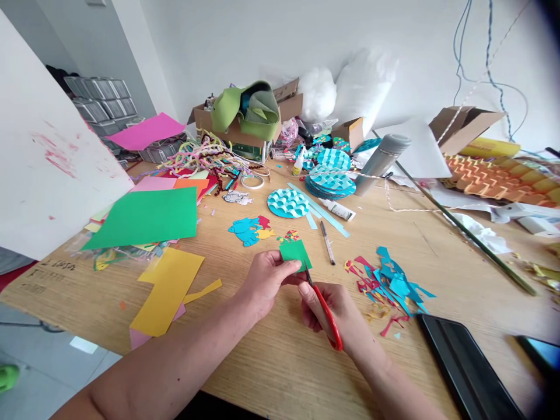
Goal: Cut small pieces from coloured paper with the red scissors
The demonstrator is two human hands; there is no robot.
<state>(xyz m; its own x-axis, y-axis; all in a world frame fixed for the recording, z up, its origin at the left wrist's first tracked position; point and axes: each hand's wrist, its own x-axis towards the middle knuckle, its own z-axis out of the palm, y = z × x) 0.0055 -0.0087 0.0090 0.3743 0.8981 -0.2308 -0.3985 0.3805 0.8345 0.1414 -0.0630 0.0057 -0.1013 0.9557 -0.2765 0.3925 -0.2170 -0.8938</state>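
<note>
Between the thumb and fingers of my left hand [273, 274] is a small piece of green paper [294, 251]. My right hand [326, 303] is closed around red-handled scissors [329, 319], whose blades reach the paper's lower right edge. Whether the blades have cut into it I cannot tell. Just beyond the paper lie tiny coloured scraps [289, 235] and paper fish cutouts [247, 229] in blue, red and yellow. A pen [327, 242] rests to the right of the paper. Blue, red and yellow offcuts [396, 280] are heaped to the right of my right hand.
At left lie a large green sheet [149, 216] and yellow paper [168, 291]. A round blue wavy-paper disc [287, 203], a glue tube [338, 209] and a grey flask [380, 163] stand farther back. A black tablet-like device [464, 361] is at front right, below a long green stick [475, 239].
</note>
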